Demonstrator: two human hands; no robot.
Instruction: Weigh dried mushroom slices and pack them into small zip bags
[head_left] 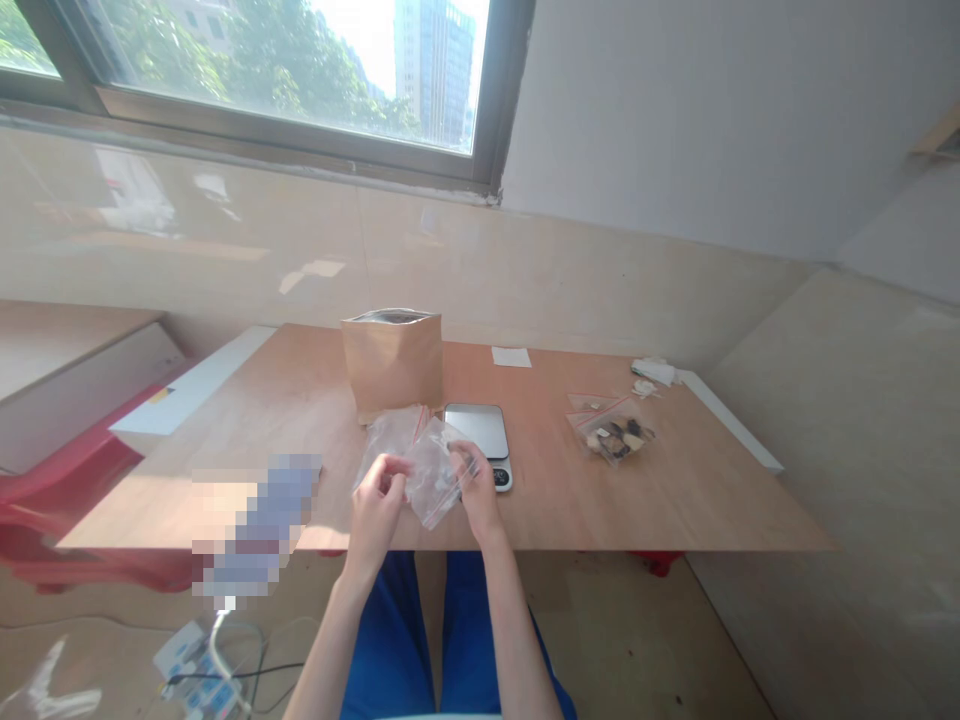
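Person seated at a wooden tabletop, both hands up just above its near edge. Right hand pinches a clear zip bag at its upper right side, fingers narrow; left hand is narrowly closed at the bag's left edge, apparently gripping it, though the contact is partly hidden. The bag hangs tilted between the hands, over the tabletop. Just behind it lies a second clear bag, touching or nearly touching it. Digital kitchen scale sits just past the right hand, with a kraft paper bag standing open to its left. Farther right, a small zip bag of dark and pale pieces lies on red-edged flat bags. White paper slip lies near the far edge, with white scraps at far right. Left of the hands is a pixelated blurred patch; contents cannot be told. Blue trousers show below the tabletop.
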